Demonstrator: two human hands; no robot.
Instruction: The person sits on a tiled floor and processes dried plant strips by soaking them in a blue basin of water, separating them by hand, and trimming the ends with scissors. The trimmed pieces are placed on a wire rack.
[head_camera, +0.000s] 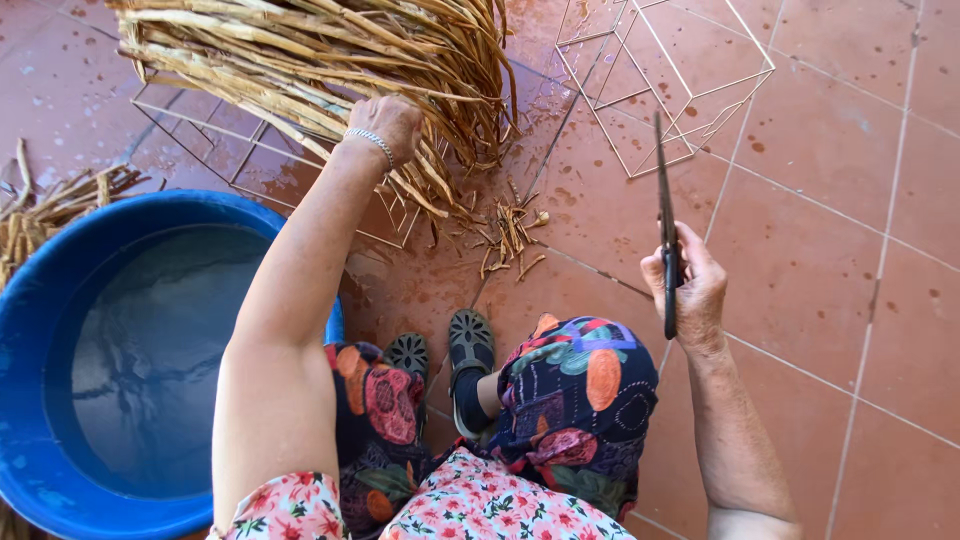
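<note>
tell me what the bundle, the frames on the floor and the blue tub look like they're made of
Bundle under the left hand: dried plant strips, probably reed or palm; tan, fibrous, matte, with frayed ends.
Frames: thin wire rods, likely metal with a pale coating; straight, rigid and joined at the corners.
Blue tub: probably plastic; smooth, uniformly coloured, slightly glossy rim, with water inside.

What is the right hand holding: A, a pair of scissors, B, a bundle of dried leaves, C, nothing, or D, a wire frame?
A: the right hand is closed around the handles of dark scissors whose blades point up and away, while the left hand rests on the bundle of dried leaves.
</note>
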